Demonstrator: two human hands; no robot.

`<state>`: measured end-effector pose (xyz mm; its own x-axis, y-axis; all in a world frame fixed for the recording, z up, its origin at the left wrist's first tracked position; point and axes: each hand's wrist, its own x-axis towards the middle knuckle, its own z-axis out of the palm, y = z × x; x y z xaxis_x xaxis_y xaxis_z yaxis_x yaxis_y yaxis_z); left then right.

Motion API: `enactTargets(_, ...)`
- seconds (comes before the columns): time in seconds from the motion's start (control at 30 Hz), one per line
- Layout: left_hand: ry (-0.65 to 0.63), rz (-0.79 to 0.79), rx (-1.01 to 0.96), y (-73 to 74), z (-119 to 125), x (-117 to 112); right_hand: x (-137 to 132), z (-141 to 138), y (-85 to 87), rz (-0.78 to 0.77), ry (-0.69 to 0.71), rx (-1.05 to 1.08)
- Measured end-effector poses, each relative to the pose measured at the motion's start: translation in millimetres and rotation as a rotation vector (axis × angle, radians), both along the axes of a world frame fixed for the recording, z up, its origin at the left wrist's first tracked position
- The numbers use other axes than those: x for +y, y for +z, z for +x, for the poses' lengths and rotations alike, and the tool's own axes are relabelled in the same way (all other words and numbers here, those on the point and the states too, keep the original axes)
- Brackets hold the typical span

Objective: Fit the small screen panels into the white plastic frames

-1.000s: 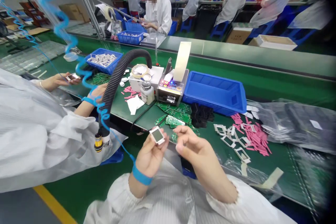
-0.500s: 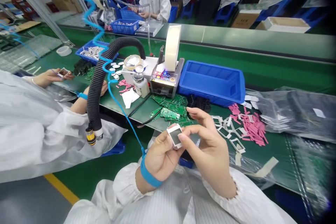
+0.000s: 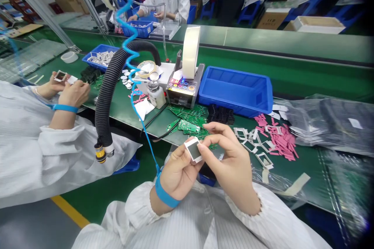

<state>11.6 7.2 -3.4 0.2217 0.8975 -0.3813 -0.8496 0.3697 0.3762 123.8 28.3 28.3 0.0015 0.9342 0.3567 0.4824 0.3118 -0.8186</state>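
Note:
My left hand (image 3: 177, 173), with a blue strap at its wrist, is closed around a small white frame with a dark grey screen (image 3: 193, 149) in it. The thumb and forefinger of my right hand (image 3: 229, 165) pinch the right side of that same frame, the other fingers curled above. Just beyond my hands lies a pile of green circuit boards (image 3: 188, 126). To the right of my right hand are loose white frames (image 3: 251, 141) and a heap of pink strips (image 3: 283, 143).
An open blue bin (image 3: 233, 91) stands behind the boards, beside a tape dispenser (image 3: 184, 89) and a pump bottle (image 3: 156, 94). A black hose (image 3: 109, 85) and a coiled blue cord (image 3: 128, 52) hang on the left. A co-worker's hand (image 3: 75, 92) is at far left. Plastic-wrapped sheets (image 3: 330, 124) lie at right.
My hands and the framed screen have shifted slightly left. The coiled cord has swung right. At left, the co-worker's hands have come together around a framed piece.

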Motion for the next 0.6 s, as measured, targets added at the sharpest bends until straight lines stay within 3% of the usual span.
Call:
enactTargets(0.1,0.018,-0.024,0.016,-1.4,-2.9,1.8,1.1,-2.0,-10.7,0.228,-0.053,-0.238)
enactTargets(0.2,-0.003,-0.094,0.032,-4.7,-10.6,2.5,-3.4,-2.2,-25.4,0.443,0.200,-0.574)
enactTargets(0.3,-0.041,-0.160,0.043,-13.5,-21.1,-0.7,-10.9,2.2,-37.2,0.384,0.455,-0.782)
enactTargets(0.37,-0.088,-0.112,0.084,-20.6,-27.6,-4.6,-14.1,7.5,-40.5,0.324,0.485,-0.739)
enactTargets(0.47,-0.261,0.045,0.202,-25.9,-34.7,-9.4,-13.8,14.7,-38.4,0.286,0.454,-0.529)
enactTargets(0.53,-0.327,0.105,0.266,-23.8,-37.2,-9.6,-11.4,16.7,-34.7,0.306,0.419,-0.402)
enactTargets(0.6,-0.315,0.117,0.275,-18.6,-37.8,-7.6,-9.2,16.6,-31.5,0.388,0.419,-0.334)
